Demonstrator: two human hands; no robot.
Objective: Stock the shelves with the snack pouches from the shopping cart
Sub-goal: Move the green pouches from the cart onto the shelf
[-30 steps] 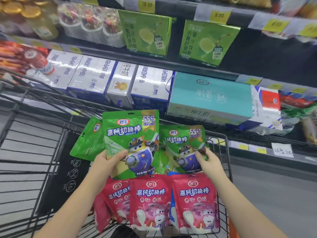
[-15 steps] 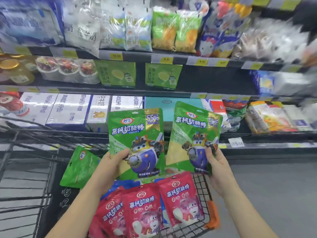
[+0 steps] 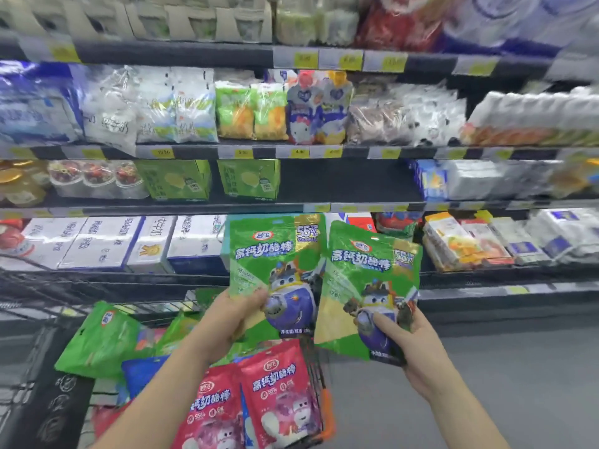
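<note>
At the centre of the frame the left hand (image 3: 238, 314) pinches the lower left corner of a glossy green foil snack pouch (image 3: 275, 264), held upright; just right of it the right hand (image 3: 406, 338) grips the bottom of a second green foil pouch (image 3: 369, 283), tilted slightly. Below them, red foil pouches (image 3: 275, 393) and another green pouch (image 3: 97, 341) lie in the black wire shopping cart (image 3: 48, 384) at lower left; the dark store shelves (image 3: 340, 179) stand behind.

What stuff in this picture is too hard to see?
All in the head view:
- Price tags on the top shelf edge: motion blur, numbers unreadable.
- Top-shelf boxes: cut off by the upper edge.
- Blue pack: mostly covered by the left arm and red pouches.
- Left green pouch, bottom corner: under the left hand.
- Right green pouch, bottom corner: under the right hand.
</note>
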